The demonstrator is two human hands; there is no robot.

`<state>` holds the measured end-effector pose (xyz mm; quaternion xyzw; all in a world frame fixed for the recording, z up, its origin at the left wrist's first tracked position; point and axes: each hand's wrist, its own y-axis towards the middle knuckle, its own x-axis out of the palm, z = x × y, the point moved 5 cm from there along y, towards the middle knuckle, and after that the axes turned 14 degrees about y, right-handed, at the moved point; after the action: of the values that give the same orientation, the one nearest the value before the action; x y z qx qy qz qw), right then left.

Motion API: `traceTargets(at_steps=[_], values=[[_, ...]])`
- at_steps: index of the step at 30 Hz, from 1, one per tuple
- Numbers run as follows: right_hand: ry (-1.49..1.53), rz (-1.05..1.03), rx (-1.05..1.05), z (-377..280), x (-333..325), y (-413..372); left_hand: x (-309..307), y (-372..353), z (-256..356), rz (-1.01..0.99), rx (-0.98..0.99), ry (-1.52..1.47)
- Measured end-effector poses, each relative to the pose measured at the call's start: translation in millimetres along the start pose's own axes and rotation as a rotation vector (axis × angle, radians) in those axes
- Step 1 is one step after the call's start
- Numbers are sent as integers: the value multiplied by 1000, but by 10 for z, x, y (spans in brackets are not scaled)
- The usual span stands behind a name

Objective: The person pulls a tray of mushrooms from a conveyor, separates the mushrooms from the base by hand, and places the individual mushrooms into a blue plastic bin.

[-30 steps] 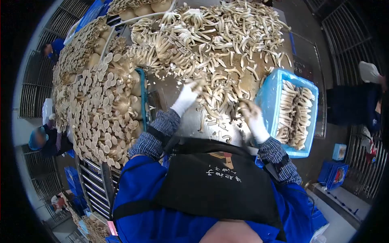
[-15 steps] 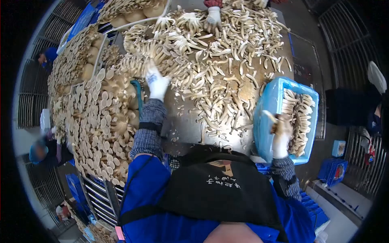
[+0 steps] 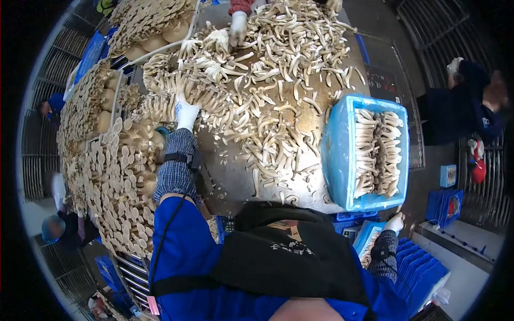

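Observation:
My left hand [image 3: 186, 112], in a white glove, rests at a row of bunched mushrooms [image 3: 201, 92] on the metal table [image 3: 217, 179]; its fingertips are hidden among the stems. Low on the right, beyond the table's edge, my gloved right hand [image 3: 395, 222] is closed on a small brown-tipped piece, probably a mushroom. Above it stands a blue-lined crate [image 3: 334, 155] holding two packed rows of mushrooms [image 3: 393, 155]. Many loose mushrooms [image 3: 278, 139] lie between my left hand and that crate.
Trays of uncut mushrooms [image 3: 120, 182] flank the table's left side. Another person's gloved hand [image 3: 238, 29] is over the pile at the top. A second filled crate [image 3: 367, 241] and blue crates [image 3: 423, 273] are at lower right. A person [image 3: 466, 107] stands at right.
My right hand has left the blue-lined crate and moved down beyond the table's edge. My left hand remains at the bunched mushrooms. The whole view has shifted, with the table appearing further left.

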<state>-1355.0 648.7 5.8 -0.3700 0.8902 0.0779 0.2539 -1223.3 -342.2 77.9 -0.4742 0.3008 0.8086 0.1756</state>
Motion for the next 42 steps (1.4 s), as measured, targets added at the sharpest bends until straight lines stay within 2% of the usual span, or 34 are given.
traceTargets(at_steps=[2, 4, 6, 8, 9, 10, 11, 13, 14, 15, 16, 18, 19, 20, 21, 22, 23, 24, 25, 26, 27, 28, 29, 30, 31, 32, 33, 34, 35, 36, 39, 40, 41, 42], values=[[132, 114, 238, 254, 33, 97, 26, 13, 2, -19, -75, -75], [336, -79, 286, 681, 100, 367, 54, 15, 22, 52, -53, -36], [291, -88, 460, 1026, 87, 629, -92, -36, 179, 96, -109, -1], [340, -197, 438, 1114, 82, 825, -145, -82, 119, 128, -409, -763], [223, -95, 333, 672, -5, 650, -162, -93, 45, 181, -451, -801], [93, 15, 240, -58, -72, 242, -220, -147, -10, 199, -458, -796], [12, 143, 18, -60, -134, 544, -224, -238, -45, 145, -530, -1043], [-65, 208, -421, -1252, 5, -15, -116, -329, -153, 90, -577, -1457], [96, 102, -520, -1632, 199, -226, -78, -426, -184, -34, -589, -1558], [258, -3, -613, -2020, 399, -485, -142, -525, -104, -15, -566, -1658], [484, -192, -427, -2436, 662, -899, -203, -640, 43, 1, -539, -1760], [450, -656, -525, -3221, 1213, -1900, -312, -929, 335, -172, -510, -1979], [458, -898, -431, -3334, 1571, -2308, -496, -1023, 639, -194, -679, -1968], [461, -1135, -332, -3385, 1895, -2644, -278, -1139, 610, -594, -338, -2341], [181, -1382, -542, -3470, 2156, -2971, -363, -1232, 799, -509, -498, -2203], [304, -1609, -501, -3459, 2417, -3345, -478, -1345, 1047, -418, -644, -2058], [359, -1761, -316, -3640, 2467, -3773, -512, -1455, 1213, -511, -582, -2083], [292, -1806, -348, -3614, 2673, -3985, -542, -1573, 1323, -605, -522, -2102], [395, -2030, -118, -3613, 2764, -4259, -456, -1678, 1341, -701, -525, -2063], [379, -2182, -82, -3737, 2719, -4509, -315, -1794, 1250, -682, -272, -1822], [242, -2128, 82, -3731, 2616, -4616, -488, -1873, 1191, -578, 110, -1164], [294, -2021, -94, -3708, 2637, -4677, -659, -1924, 1203, -423, 456, -506], [70, -1925, 113, -3583, 2653, -4641, -754, -1893, 1272, -487, 386, -653], [111, -1890, 75, -2921, 3212, -4514, -775, -1865, 1408, -563, 330, -799], [205, -1805, -646, -3260, 2910, -4649, -707, -1848, 1519, -580, 104, -1274], [403, -1821, -301, -2795, 3333, -4648, -598, -1884, 1555, -612, -178, -1712], [523, -1713, 320, -3151, 2941, -4743, -472, -1951, 1531, -612, -173, -1823], [511, -1681, 251, -3177, 2941, -4742, -356, -1971, 1511, -601, -179, -1928], [455, -1670, 151, -3068, 3070, -4735, -521, -1963, 1672, -442, -135, -1688], [392, -1659, 54, -2924, 3253, -4706, -118, -2038, 1441, -390, -55, -1619], [360, -1611, -40, -2739, 3466, -4725, -380, -2055, 1816, -359, -99, -1571], [356, -1616, -33, -2728, 3415, -4692, -371, -2012, 1840, -432, -187, -1498], [322, -1507, -781, -2950, 3199, -4665, -369, -1987, 1822, -491, -287, -1414], [283, -1288, -1498, -3073, 2894, -4785, -320, -1979, 1898, -428, -471, -1650]])
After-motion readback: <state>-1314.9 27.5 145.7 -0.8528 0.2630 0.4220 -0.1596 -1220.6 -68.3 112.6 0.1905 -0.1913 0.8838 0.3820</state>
